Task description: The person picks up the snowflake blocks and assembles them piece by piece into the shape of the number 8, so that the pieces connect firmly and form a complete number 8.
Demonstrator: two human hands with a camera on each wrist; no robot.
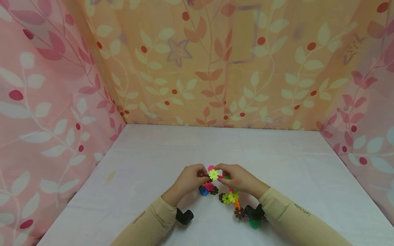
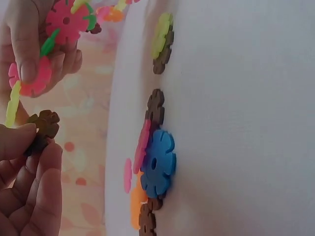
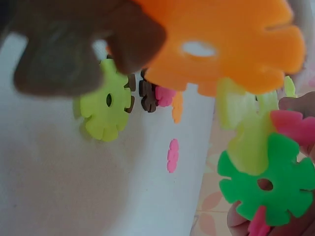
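My left hand [image 1: 192, 177] pinches a brown flower-shaped plastic disc [image 2: 47, 123] between thumb and fingers. Close by, my right hand [image 1: 238, 177] grips a pink slotted disc [image 2: 34, 78], its thumb pressed on the face. A yellow disc [image 1: 213, 174] is slotted into that pink one and sits right at the brown disc, between both hands. From the right hand a chain of interlocked discs, with a green disc [image 3: 266, 182], an orange disc [image 3: 226, 44] and several others, trails down toward the right forearm.
On the white table [image 1: 147, 150] below the hands lie loose discs, among them a blue disc [image 2: 158, 163] and an orange disc [image 2: 137, 206]. A lime-yellow disc [image 3: 106, 103] lies further right. Patterned curtains [image 1: 184, 68] enclose the table's back and sides.
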